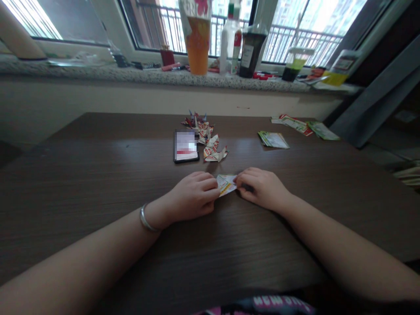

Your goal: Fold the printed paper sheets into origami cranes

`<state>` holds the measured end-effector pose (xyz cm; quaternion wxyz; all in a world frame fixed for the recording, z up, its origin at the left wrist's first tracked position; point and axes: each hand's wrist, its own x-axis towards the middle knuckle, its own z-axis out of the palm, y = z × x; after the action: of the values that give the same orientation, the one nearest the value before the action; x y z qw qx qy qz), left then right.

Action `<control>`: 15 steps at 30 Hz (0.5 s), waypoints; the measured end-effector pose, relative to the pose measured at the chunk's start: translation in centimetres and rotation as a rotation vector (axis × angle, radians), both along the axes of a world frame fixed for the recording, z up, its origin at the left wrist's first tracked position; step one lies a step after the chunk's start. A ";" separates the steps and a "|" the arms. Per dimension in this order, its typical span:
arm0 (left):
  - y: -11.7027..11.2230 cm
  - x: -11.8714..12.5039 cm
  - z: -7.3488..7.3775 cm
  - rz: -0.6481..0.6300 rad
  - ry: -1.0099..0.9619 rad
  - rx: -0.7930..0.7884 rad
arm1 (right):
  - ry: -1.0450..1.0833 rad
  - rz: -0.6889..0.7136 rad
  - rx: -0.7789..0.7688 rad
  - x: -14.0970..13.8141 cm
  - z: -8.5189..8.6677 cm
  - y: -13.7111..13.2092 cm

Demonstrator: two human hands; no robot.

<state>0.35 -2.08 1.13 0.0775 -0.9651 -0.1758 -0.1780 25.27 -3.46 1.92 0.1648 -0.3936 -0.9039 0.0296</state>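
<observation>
Between my two hands is a small folded piece of printed paper [227,184], white with green and yellow marks. My left hand [197,192], with a silver bangle at the wrist, is closed on the paper's left side. The fingertips of my right hand [257,186] pinch its right edge. Just beyond the paper sit folded paper figures [215,149] in cream and red print, with darker, spikier ones behind. A phone [186,146] with a lit, blurred-out screen lies to their left.
A stack of green printed papers [274,139] lies at the table's right rear, with more printed strips [295,124] beyond. The windowsill [138,78] holds a tall cup of orange drink [198,46], bottles [251,52] and other cups. A grey curtain [370,100] hangs at right.
</observation>
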 end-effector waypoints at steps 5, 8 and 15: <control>-0.6 0.2 0.5 -0.028 0.022 -0.123 | -0.040 0.056 -0.058 0.0 0.1 -0.1; -1.0 0.2 1.2 0.010 0.029 -0.218 | -0.029 0.060 -0.068 0.1 0.2 -0.3; -1.3 0.5 1.1 0.041 -0.002 -0.333 | -0.016 0.013 -0.056 0.1 0.2 -0.6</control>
<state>0.87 -3.41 2.21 -0.0802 -0.9606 -0.2227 -0.1456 25.38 -4.08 2.10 0.1461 -0.3922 -0.9067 0.0528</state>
